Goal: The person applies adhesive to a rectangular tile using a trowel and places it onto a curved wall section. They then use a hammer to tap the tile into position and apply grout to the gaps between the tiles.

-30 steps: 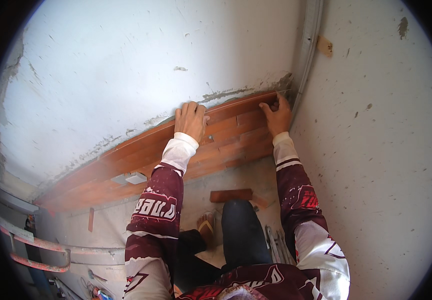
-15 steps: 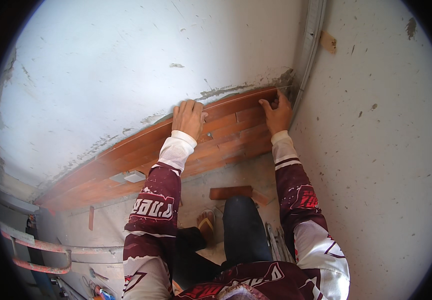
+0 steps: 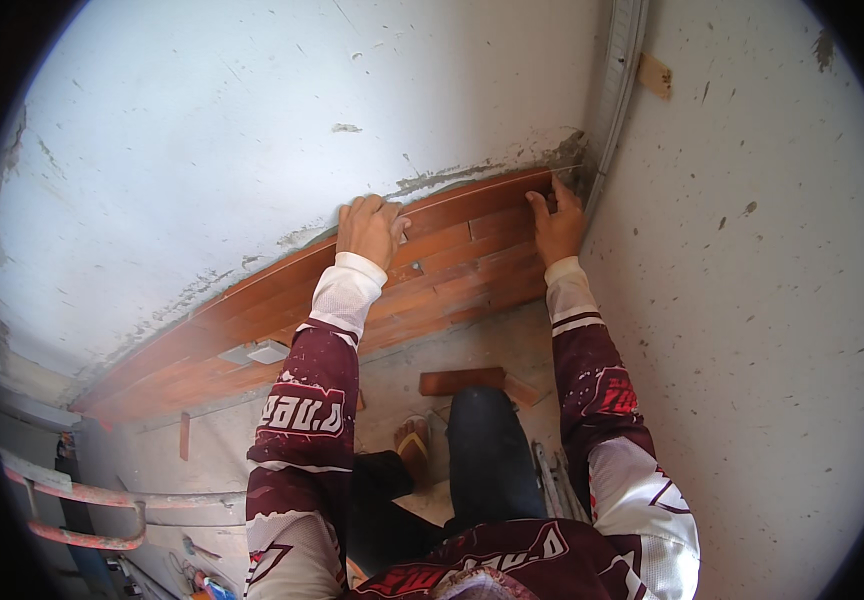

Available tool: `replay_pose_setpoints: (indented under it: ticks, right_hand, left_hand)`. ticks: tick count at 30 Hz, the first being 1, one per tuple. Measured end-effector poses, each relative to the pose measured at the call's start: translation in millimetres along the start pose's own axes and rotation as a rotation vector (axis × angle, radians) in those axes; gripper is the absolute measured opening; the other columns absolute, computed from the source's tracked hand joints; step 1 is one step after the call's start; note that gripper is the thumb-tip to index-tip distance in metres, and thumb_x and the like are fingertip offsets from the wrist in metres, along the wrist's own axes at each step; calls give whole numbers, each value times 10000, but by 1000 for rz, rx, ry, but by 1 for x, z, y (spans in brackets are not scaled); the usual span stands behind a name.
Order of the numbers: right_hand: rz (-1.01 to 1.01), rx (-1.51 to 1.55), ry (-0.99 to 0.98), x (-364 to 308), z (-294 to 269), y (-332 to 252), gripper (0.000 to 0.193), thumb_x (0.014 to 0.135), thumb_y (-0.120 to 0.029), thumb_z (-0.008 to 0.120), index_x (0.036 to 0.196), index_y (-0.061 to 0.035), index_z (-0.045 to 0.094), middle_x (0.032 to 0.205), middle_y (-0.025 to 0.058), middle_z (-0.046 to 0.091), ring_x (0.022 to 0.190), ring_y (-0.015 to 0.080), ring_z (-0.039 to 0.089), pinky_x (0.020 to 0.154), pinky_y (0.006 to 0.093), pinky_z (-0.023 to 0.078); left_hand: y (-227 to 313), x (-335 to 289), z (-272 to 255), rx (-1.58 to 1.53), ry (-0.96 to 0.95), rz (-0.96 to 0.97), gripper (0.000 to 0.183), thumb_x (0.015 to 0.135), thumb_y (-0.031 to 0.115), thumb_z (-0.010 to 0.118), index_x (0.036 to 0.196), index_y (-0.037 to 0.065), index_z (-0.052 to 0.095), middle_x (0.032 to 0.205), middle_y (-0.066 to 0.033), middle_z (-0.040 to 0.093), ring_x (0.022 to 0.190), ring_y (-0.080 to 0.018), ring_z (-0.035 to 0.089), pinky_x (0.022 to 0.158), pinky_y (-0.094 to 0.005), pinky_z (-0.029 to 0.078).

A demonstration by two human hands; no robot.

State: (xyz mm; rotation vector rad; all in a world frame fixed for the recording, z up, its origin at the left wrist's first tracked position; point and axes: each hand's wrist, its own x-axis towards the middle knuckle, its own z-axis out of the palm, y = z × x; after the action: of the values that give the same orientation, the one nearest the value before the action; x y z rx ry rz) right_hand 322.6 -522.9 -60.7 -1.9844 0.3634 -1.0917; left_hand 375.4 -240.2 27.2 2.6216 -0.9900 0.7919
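While left hand [image 3: 368, 232] bends over top tile [image 3: 472, 203], grip unclear, right hand [image 3: 543, 190] sits at tile's right end, partly spread; loose tile [image 3: 460, 382] below.

Tile rows [image 3: 462, 255] on the wall [image 3: 282, 130], loose tile [image 3: 460, 383] before the knee [image 3: 484, 420] (foot [image 3: 412, 445] at the knee's left)

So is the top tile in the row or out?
In: the top tile sits directly above the lower tiles, right hand at its end. Whether it's stuck, I cannot tell.
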Motion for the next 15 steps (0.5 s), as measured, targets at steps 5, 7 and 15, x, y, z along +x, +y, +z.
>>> replay_pose_setpoints:
  ticks: [5, 7, 15]
  right_hand:
    - [-49, -47, 35, 0, 2, 3, 510, 843, -243, 734, 1276, -5, 605, 1061, 228, 650, 992, 358, 599, 873, 433, 480]
    - [-55, -60, 30, -2, 4, 4, 498, 846, -231, 728, 1276, -10, 606, 1061, 223, 651, 992, 358, 600, 873, 433, 481]
    - [-128, 30, 183, -7, -4, 27, 338, 872, -108, 666, 1198, -19, 647, 1063, 190, 649, 981, 350, 614, 871, 426, 485]
  left_hand:
    - [-2, 0, 1, -5, 17, 20, 195, 810, 214, 731, 953, 81, 731, 885, -55, 630, 911, -254, 576, 820, -398, 387]
    - [-2, 0, 0, -14, 9, 13, 198, 810, 214, 731, 960, 85, 732, 889, -52, 631, 916, -252, 577, 824, -395, 384]
    - [-1, 1, -1, -5, -34, -5, 239, 802, 177, 728, 1018, 75, 728, 905, -63, 631, 942, -254, 577, 839, -394, 392]
